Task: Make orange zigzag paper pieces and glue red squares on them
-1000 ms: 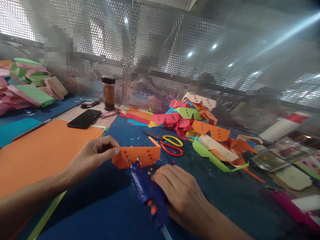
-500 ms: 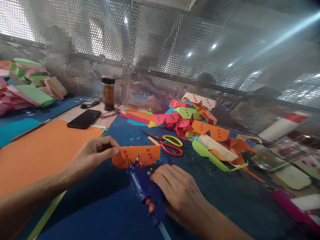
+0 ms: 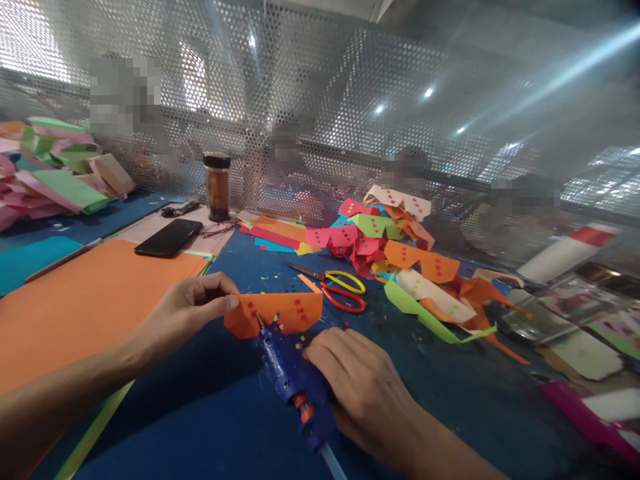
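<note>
My left hand (image 3: 203,303) pinches the left end of an orange paper mask (image 3: 280,308) between thumb and fingers. Small red squares are stuck on both halves of the mask. Wrapped around a blue hot glue gun (image 3: 295,383) is my right hand (image 3: 350,373), its fingertips partly hidden behind the gun. The gun's nozzle points up and left, at the mask's left half beside the red squares; whether it touches the paper I cannot tell. A clear glue stick (image 3: 333,462) sticks out of the gun's back. Tiny coloured paper squares (image 3: 300,345) lie around the mask.
Scissors (image 3: 345,290) with yellow and red handles lie beyond the mask. Finished-looking paper masks (image 3: 370,230) are heaped at the back right. A phone (image 3: 169,238) and a dark-lidded jar (image 3: 217,187) stand left, near orange sheets (image 3: 100,300). A perforated metal screen (image 3: 310,87) rises behind.
The mask and the glue gun's nozzle have shifted very slightly to the right. Both hands keep their holds, and the nozzle stays at the mask's left half.
</note>
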Tool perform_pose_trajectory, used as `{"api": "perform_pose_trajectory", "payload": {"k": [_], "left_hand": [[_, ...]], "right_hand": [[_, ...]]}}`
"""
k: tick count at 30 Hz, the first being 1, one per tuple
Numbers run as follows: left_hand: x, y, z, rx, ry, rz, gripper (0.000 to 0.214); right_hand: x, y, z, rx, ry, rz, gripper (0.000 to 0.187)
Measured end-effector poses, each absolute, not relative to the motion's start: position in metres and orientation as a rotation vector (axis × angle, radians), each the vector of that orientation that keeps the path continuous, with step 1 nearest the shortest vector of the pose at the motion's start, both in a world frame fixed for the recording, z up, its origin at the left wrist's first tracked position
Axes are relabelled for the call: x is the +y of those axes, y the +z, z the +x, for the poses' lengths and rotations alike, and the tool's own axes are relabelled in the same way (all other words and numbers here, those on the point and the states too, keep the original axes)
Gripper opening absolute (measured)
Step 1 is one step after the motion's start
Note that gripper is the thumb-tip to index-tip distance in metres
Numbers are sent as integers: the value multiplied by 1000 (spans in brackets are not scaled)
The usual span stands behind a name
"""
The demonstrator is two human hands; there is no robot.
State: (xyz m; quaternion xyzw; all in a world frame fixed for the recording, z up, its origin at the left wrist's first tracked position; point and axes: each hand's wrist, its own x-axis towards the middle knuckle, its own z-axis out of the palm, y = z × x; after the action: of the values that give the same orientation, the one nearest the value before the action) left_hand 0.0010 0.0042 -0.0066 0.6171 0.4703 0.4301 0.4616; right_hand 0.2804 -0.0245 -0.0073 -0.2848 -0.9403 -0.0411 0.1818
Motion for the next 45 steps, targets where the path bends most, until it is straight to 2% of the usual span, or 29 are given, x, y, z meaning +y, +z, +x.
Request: {"api": "perform_pose_trajectory", "payload": {"k": [29,34,45], "left_hand": [[4,-8,2,1115,1066,1566,21],[5,-8,1,1106,1061,1574,21],[5,-10,1,1072,1040,1584,21]], "right_hand": [[-26,-7,280,-2623,-115,-800,13],[-25,-7,280,-2633,-100,-823,9],[-26,-8,280,-2631,-95,-819,17]]}}
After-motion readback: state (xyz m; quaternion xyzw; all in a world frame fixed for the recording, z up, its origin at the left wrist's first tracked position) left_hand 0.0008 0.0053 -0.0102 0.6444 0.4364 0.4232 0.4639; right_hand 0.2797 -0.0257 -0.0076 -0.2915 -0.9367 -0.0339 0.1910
